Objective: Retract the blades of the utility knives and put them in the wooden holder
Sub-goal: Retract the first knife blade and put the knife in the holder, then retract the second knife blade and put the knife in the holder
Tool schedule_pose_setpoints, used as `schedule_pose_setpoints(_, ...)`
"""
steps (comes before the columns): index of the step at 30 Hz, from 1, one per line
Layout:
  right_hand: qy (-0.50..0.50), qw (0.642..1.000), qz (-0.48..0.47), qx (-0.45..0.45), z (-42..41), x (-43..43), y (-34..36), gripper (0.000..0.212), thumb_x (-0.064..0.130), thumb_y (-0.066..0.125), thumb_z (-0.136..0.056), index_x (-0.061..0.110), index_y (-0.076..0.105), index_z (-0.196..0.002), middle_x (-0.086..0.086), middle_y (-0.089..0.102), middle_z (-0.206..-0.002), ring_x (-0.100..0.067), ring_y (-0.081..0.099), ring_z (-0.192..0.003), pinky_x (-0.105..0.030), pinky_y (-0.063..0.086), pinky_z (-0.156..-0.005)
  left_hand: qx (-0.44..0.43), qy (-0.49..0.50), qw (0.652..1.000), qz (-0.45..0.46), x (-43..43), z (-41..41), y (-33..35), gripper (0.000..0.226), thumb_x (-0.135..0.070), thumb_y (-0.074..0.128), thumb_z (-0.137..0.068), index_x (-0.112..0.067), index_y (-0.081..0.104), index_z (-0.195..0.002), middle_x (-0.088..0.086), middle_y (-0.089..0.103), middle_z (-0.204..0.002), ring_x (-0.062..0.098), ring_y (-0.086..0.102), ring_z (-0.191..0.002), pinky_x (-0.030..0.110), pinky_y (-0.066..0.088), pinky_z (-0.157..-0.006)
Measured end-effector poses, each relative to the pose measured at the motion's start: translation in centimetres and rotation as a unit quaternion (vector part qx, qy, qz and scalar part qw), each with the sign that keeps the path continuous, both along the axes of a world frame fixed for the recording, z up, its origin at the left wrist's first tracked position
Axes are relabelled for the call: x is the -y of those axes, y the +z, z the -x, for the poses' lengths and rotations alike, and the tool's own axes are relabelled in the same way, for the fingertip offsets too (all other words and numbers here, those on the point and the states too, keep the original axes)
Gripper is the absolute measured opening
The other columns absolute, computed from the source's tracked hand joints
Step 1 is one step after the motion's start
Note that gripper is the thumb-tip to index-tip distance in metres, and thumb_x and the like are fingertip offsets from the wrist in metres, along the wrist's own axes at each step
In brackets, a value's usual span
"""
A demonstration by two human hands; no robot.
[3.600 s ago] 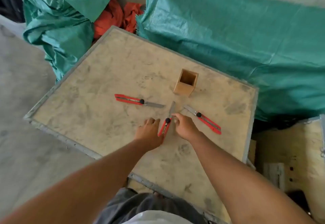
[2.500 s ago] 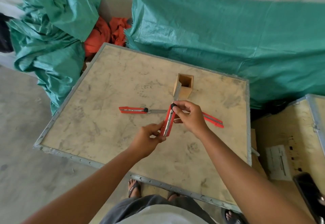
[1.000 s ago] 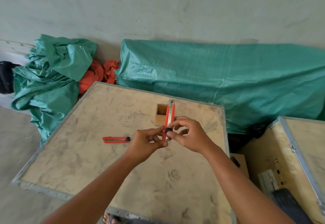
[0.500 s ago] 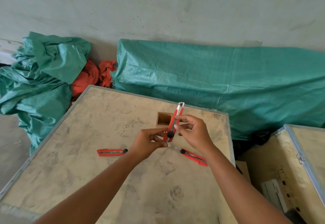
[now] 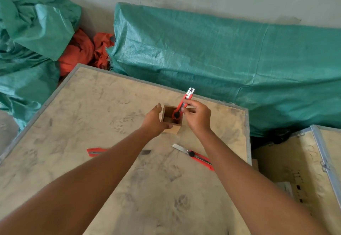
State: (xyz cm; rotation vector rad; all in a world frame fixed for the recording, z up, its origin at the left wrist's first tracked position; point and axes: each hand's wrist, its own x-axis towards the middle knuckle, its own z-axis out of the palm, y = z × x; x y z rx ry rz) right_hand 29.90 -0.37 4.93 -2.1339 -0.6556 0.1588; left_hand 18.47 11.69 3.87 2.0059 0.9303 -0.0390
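Observation:
A small square wooden holder [image 5: 174, 129] stands on the plywood table top [image 5: 96, 116]. My right hand [image 5: 198, 117] pinches a red utility knife [image 5: 182, 103] with its blade drawn in, lower end down inside the holder, metal tip pointing up. My left hand [image 5: 154, 122] grips the holder's left side. A second red knife [image 5: 193, 156] lies to the front right with its blade out. A third red knife [image 5: 95, 151] lies to the front left, partly hidden under my left forearm, with its blade tip showing on the other side.
Green tarpaulin-covered bundles [image 5: 230, 59] lie behind the table and at the far left, with orange cloth [image 5: 83, 50] between them. Another plywood crate [image 5: 299, 170] with a metal edge stands close on the right.
Both hands moved forward from in front of me to the holder. The left hand let go of the knife and took the holder; the right hand lowered the knife's end into it.

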Motion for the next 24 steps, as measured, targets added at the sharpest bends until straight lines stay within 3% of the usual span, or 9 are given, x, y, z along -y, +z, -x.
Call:
schedule_pose_setpoints(3,-0.005,1.000,0.018,0.001,0.1,-0.5,-1.3,0.029,0.003,0.077,-0.086,0.016,0.080,-0.112,-0.006,0.080,-0.112,-0.016,0.075,-0.094,-0.019,0.056,-0.091,0.016,0.005,0.999,0.028,-0.3,-0.5,-2.1,0.080,-0.020,0.082,-0.079,-0.016,0.041,-0.148,0.010,0.059,-0.140,0.029,0.054,-0.131,0.034,0.048,-0.100)
schedule_pose_setpoints(6,-0.010,0.999,0.043,-0.010,0.4,-1.0,-2.1,0.029,0.005,0.076,-0.088,0.015,0.079,-0.115,-0.007,0.078,-0.117,-0.022,0.072,-0.108,-0.021,0.047,-0.097,0.049,0.011,0.998,0.047,-0.7,-0.4,-2.8,0.055,-0.015,0.081,-0.077,-0.022,0.064,-0.129,0.002,0.072,-0.121,0.022,0.063,-0.119,0.032,0.048,-0.096)
schedule_pose_setpoints(11,-0.008,0.998,0.047,-0.029,1.1,-1.0,-2.8,0.030,0.000,0.070,-0.091,0.011,0.077,-0.118,-0.010,0.078,-0.118,-0.024,0.071,-0.109,-0.024,0.049,-0.103,0.064,-0.007,0.997,0.047,-1.0,-0.1,-2.9,0.053,-0.018,0.083,-0.074,-0.026,0.066,-0.123,0.000,0.075,-0.115,0.019,0.065,-0.117,0.038,0.052,-0.098)
schedule_pose_setpoints(15,-0.009,0.997,0.047,-0.052,1.5,-0.4,-2.4,0.034,0.001,0.069,-0.092,0.013,0.074,-0.123,-0.010,0.076,-0.122,-0.022,0.069,-0.111,-0.022,0.047,-0.099,0.088,0.000,0.994,0.071,-1.2,0.7,-2.3,0.068,-0.017,0.083,-0.077,-0.019,0.055,-0.138,0.000,0.065,-0.133,0.021,0.060,-0.125,0.031,0.048,-0.095)
schedule_pose_setpoints(19,-0.022,0.999,0.017,-0.015,3.4,1.0,-1.9,0.030,0.006,0.073,-0.090,0.014,0.076,-0.119,-0.008,0.075,-0.121,-0.021,0.067,-0.109,-0.030,0.053,-0.096,0.089,0.017,0.993,0.078,-2.4,3.7,-1.2,0.063,-0.021,0.082,-0.079,-0.018,0.057,-0.137,-0.001,0.062,-0.138,0.015,0.066,-0.110,0.026,0.053,-0.083)
schedule_pose_setpoints(22,-0.027,0.999,-0.015,-0.028,6.8,1.5,-1.9,0.023,0.008,0.074,-0.089,0.012,0.078,-0.111,-0.006,0.077,-0.108,-0.012,0.066,-0.094,-0.023,0.055,-0.088,0.078,0.030,0.994,0.069,-3.6,7.3,-0.9,0.051,-0.021,0.081,-0.079,-0.020,0.066,-0.127,-0.004,0.067,-0.130,0.014,0.068,-0.102,0.021,0.052,-0.075)
schedule_pose_setpoints(24,-0.007,0.997,-0.012,-0.072,9.6,1.0,-2.3,0.021,0.007,0.074,-0.090,0.009,0.078,-0.110,-0.007,0.078,-0.104,-0.009,0.065,-0.084,-0.004,0.049,-0.076,0.063,0.040,0.995,0.066,-4.5,10.1,-1.1,0.045,-0.020,0.081,-0.079,-0.021,0.069,-0.122,-0.005,0.070,-0.126,0.014,0.069,-0.100,0.025,0.053,-0.080)
